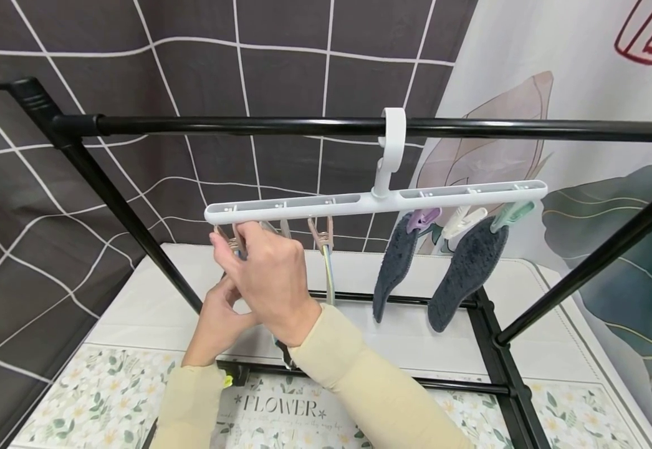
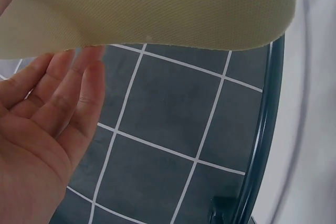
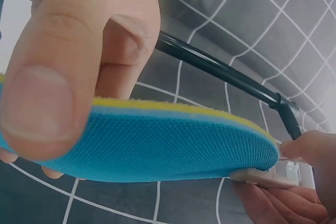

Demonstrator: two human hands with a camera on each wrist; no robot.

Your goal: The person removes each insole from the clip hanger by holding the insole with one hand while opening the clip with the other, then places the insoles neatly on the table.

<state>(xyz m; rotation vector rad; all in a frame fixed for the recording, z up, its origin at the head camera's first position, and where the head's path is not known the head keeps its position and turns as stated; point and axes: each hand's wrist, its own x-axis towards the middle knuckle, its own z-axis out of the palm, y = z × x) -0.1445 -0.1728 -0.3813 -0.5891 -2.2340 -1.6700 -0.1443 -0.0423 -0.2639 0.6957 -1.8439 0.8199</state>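
A white clip hanger [image 1: 292, 204] hangs by its hook from a black rod. At its left end my right hand [image 1: 272, 274] pinches a beige clip [image 3: 262, 177], which sits at the tip of an insole [image 3: 184, 142]. That insole is blue with a yellow edge on one face and beige on the other. Just below, my left hand [image 1: 219, 327] holds it, the thumb [image 3: 44, 111] pressed on the blue face; the left wrist view shows the fingers [image 2: 79, 93] at its lower edge. The head view mostly hides this insole. Another thin insole [image 1: 328, 274] hangs edge-on from a beige clip [image 1: 322, 234].
Two dark grey fuzzy insoles [image 1: 466, 274] hang at the hanger's right, under purple [image 1: 424, 218] and green clips [image 1: 512, 214], with a white clip [image 1: 463, 221] between. The black rack [image 1: 247, 126] stands on a flower-patterned surface [image 1: 107, 386], before a grey checked curtain [image 1: 191, 81].
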